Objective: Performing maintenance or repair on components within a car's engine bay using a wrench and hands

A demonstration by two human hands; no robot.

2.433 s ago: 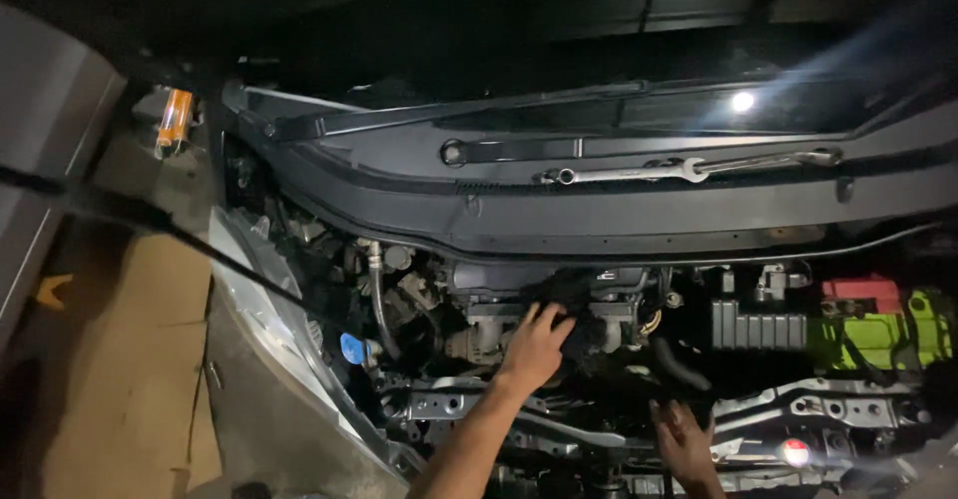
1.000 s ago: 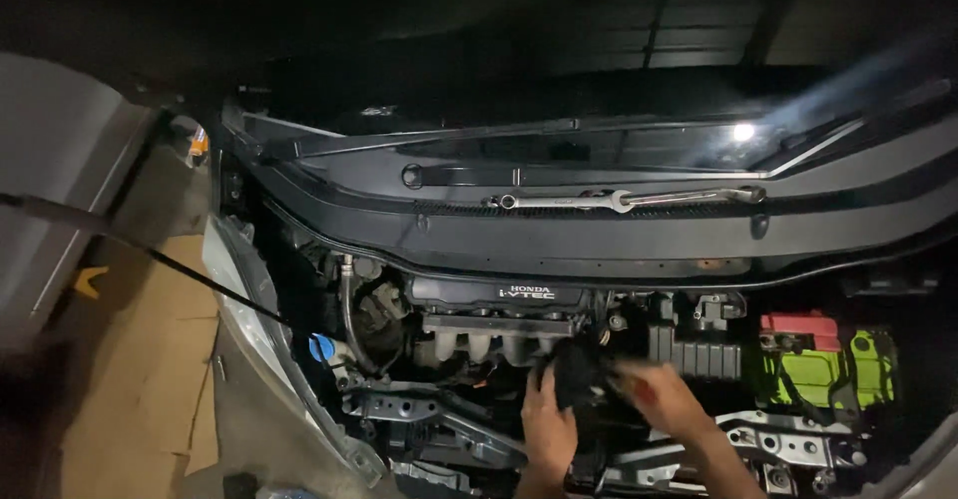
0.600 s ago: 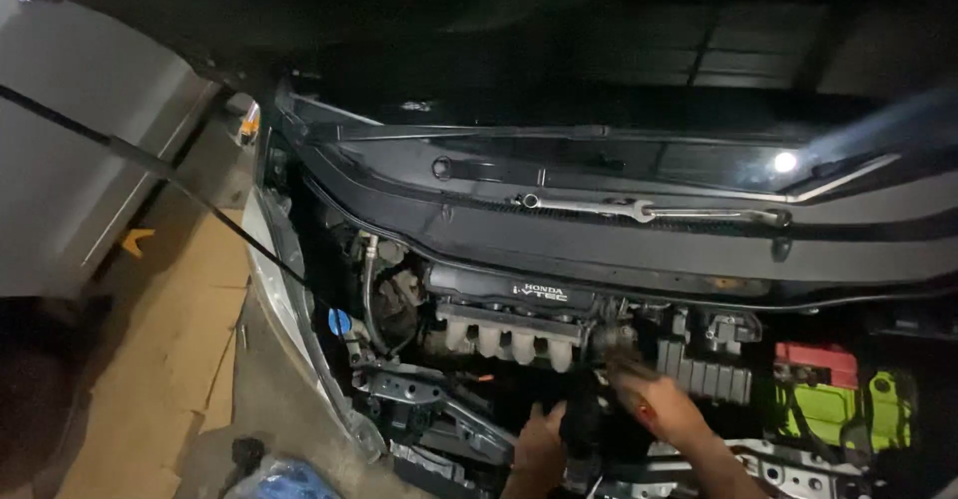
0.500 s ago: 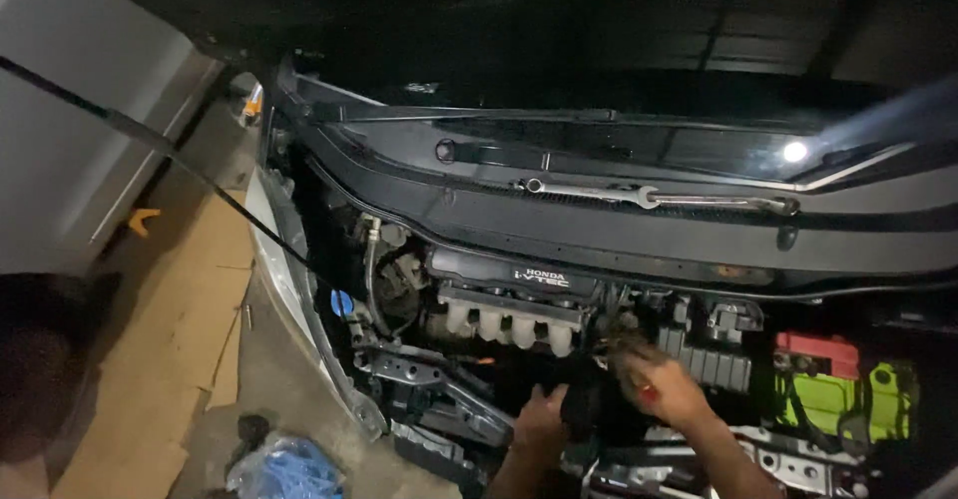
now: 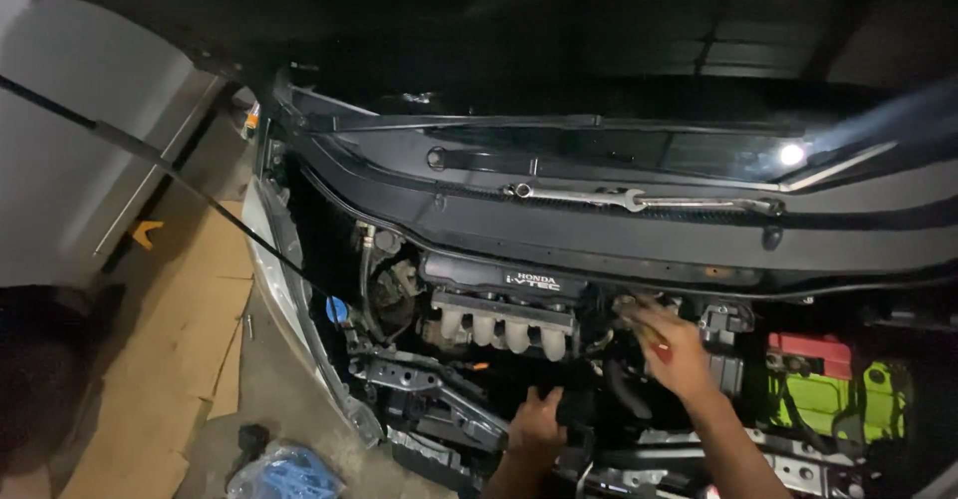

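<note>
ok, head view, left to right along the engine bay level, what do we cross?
Cardboard sheet → blue cap → intake manifold → left hand → right hand, holding a red-handled tool → red battery cover → green battery casing.

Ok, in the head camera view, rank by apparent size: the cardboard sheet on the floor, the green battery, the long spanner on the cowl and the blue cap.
1. cardboard sheet, largest by far.
2. green battery.
3. spanner: longer than the battery but far thinner, and farther from the camera, so this order is unsure.
4. blue cap, smallest.
</note>
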